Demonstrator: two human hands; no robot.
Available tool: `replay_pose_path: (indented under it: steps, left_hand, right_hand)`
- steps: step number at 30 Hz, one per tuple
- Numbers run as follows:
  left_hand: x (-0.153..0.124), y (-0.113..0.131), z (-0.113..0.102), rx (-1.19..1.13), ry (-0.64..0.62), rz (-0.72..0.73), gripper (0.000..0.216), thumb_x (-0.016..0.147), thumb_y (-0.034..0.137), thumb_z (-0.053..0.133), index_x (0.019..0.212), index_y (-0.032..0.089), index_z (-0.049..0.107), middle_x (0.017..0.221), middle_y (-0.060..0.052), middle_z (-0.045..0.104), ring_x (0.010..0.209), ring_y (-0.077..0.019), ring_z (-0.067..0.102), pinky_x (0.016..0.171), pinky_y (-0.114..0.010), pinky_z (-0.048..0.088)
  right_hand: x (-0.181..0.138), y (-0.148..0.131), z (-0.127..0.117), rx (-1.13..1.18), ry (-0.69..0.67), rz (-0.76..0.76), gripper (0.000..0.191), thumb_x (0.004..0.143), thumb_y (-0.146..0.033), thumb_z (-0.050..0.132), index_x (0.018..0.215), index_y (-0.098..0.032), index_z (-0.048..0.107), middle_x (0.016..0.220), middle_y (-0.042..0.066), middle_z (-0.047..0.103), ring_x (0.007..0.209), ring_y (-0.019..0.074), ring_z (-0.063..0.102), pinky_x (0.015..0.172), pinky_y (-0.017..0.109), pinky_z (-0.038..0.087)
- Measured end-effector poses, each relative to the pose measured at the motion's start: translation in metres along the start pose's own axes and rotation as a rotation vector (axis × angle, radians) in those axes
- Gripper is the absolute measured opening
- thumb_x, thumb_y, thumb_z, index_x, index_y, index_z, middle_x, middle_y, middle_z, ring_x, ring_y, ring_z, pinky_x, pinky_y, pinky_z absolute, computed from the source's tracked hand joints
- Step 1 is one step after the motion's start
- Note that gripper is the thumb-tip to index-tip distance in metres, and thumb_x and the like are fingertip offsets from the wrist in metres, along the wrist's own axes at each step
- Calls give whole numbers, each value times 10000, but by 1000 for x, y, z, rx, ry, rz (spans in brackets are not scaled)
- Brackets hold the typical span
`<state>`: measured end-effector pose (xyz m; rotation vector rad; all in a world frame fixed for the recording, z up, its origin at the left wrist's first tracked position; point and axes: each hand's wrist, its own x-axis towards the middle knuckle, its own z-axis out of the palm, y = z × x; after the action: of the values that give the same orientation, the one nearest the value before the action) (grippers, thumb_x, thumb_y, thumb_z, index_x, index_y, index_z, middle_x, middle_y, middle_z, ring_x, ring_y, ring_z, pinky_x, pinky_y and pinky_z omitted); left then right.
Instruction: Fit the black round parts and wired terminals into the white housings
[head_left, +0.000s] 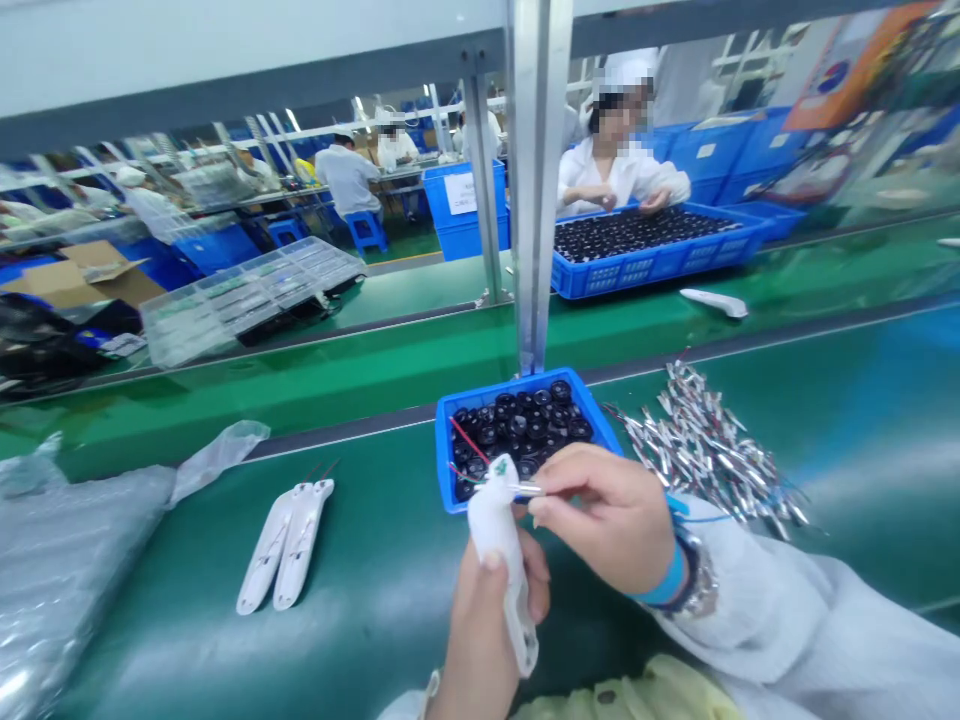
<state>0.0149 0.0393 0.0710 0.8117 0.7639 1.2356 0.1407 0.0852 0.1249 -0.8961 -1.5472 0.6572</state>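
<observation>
Head view: the left hand [474,612] grasped a white, elongated, curved plastic shell [496,515], its thumb across the near face and its fingers around the far side. The shell was held aloft in front of the person, tilted, with its broader head uppermost. The right hand [611,512] pinched a small, silver, cylindrical metal part [528,490] between thumb and fingertips at the shell's head; whether the part was seated there could not be told. Thin red wires [468,439] projected on the opposite side of the head. Behind the hands, a blue, rectangular plastic bin [444,455] held round, black parts [517,425] on the green desk [375,590]. To its right lay a loose heap of silver, wired cylinders [712,450]. To the left, 2 white, elongated shells [285,540] lay side by side, near clear plastic trays [82,570]. Farther back, 1 co-worker in a white garment [664,182] sat behind a wide, blue plastic basket [637,270] filled with black pieces.
</observation>
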Motion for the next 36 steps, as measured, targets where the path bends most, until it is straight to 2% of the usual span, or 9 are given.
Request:
replay_pose_path:
  steps: [4,9,14,17,19,21,27,32,36]
  left_hand:
    - [0,-11,1,-226,-103,-196,457,796,557,469,762,129,626,543,-9,484,456,-81,380,460,-219,279]
    - [5,-13,-1,-348,-168,-337,484,807,543,459,727,103,643,514,-20,470,452,-81,394,463,-209,290]
    - [12,-10,-6,-426,-147,-313,373,838,470,443,925,166,640,635,-18,523,424,-59,392,428,-194,292]
    - [17,-6,-10,-409,-138,-300,354,856,448,415,1062,218,588,680,-12,529,414,-55,385,414,-194,305]
    - [20,-4,-11,-408,-147,-282,359,863,444,399,1047,203,591,668,-12,519,409,-52,378,411,-193,314]
    - [23,-5,-13,-410,-148,-278,356,867,434,394,1047,195,588,669,-13,513,410,-49,377,410,-192,318]
    - [30,-11,-19,-427,-145,-304,345,861,430,412,1031,192,595,671,-7,511,410,-42,370,408,-187,306]
    - [29,-10,-20,-469,-99,-308,326,864,404,401,1009,189,598,661,-5,514,408,-40,366,404,-184,279]
    - [27,-6,-20,-481,-112,-294,356,876,406,361,1030,174,584,656,-11,506,404,-41,350,402,-184,269]
  right_hand:
    - [3,5,2,-160,48,-283,93,671,-73,653,690,-162,639,674,25,662,626,109,620,580,188,502]
    - [1,20,3,-227,6,-286,69,731,-134,608,745,-146,674,719,43,633,640,100,592,591,191,491]
    - [11,53,-20,-282,-269,-233,301,840,-212,468,1103,-147,599,985,80,602,863,129,574,774,253,492]
    - [42,89,-45,-749,-377,-113,339,833,-148,437,1146,-161,565,1093,80,585,996,163,523,881,298,434]
    - [67,114,-57,-1111,-515,-13,345,800,-108,451,1113,-159,586,1085,90,589,993,196,508,865,319,415]
    - [87,133,-62,-1256,-619,24,317,760,-79,474,1035,-138,619,982,106,618,940,224,510,802,330,413]
    - [108,152,-49,-1260,-731,-12,219,786,-77,444,830,-100,658,832,137,625,871,237,518,705,315,386]
    - [106,133,-52,-1187,-692,-5,212,809,-182,497,896,-119,679,924,123,617,906,216,529,764,307,395]
    - [93,91,-52,-701,-568,167,227,768,-222,559,962,-175,667,790,20,623,683,120,543,668,250,427]
